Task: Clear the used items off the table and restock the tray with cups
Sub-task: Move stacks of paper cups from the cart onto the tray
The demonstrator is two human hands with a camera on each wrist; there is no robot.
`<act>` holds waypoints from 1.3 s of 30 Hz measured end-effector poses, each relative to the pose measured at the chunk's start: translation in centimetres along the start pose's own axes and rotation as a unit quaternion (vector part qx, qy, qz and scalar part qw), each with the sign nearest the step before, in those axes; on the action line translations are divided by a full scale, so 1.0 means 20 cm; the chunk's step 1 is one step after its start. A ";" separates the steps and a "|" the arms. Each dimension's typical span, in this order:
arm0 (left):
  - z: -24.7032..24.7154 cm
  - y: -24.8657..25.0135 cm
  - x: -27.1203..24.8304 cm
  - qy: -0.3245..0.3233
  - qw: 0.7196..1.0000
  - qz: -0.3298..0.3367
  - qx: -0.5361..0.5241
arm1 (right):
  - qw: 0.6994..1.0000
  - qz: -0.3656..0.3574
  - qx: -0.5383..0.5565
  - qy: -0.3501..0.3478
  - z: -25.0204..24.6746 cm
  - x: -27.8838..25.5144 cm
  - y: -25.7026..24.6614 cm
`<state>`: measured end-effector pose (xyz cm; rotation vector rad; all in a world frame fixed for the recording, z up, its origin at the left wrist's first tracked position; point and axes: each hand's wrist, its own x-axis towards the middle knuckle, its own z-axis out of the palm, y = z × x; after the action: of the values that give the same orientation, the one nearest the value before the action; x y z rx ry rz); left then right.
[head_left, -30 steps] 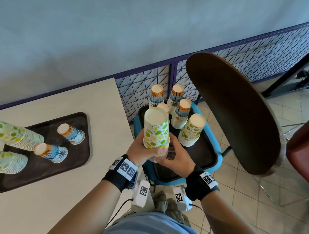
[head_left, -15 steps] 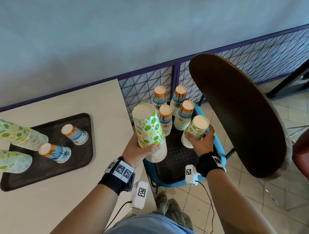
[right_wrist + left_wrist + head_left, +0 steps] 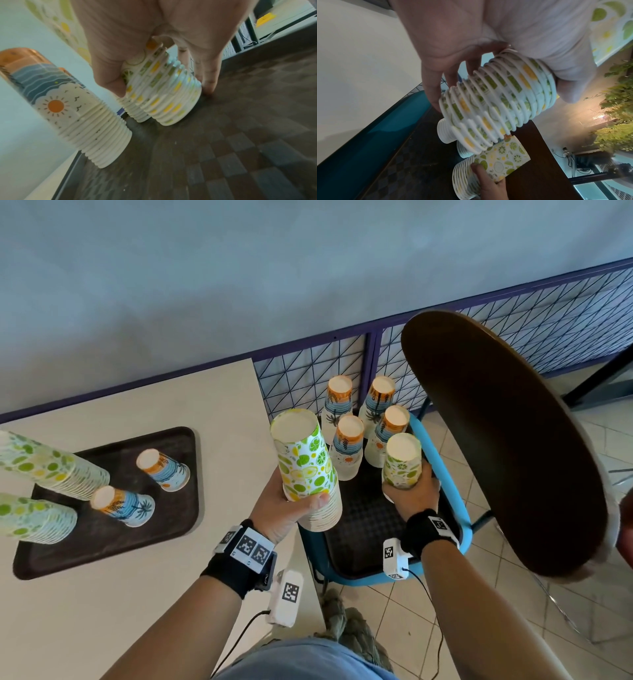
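The lime-print cup stack in my left hand's grip points bottoms-up, table tray leftward; my right hand grasps another lime-print stack.

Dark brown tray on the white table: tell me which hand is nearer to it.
Left. The left hand holds a lime-print paper cup stack just past the table's edge from the tray; the right hand is farther, gripping another stack on the blue chair.
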<state>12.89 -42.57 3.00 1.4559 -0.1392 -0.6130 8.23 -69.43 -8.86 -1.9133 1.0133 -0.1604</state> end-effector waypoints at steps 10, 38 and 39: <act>-0.21 0.03 -0.09 0.031 0.999 0.012 -0.030 | 0.992 -0.070 0.053 -0.088 0.07 -0.33 0.00; -2.46 0.49 -0.90 0.419 0.890 0.163 0.078 | 0.878 -0.299 0.171 -0.332 1.89 -1.46 -2.06; -2.51 0.48 -0.87 0.421 0.889 0.162 0.082 | 0.885 -0.311 0.145 -0.315 1.96 -1.47 -2.09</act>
<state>23.62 9.90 10.07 1.6968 0.2530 0.3405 32.69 -12.93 10.31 -1.7631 -0.0757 -0.0392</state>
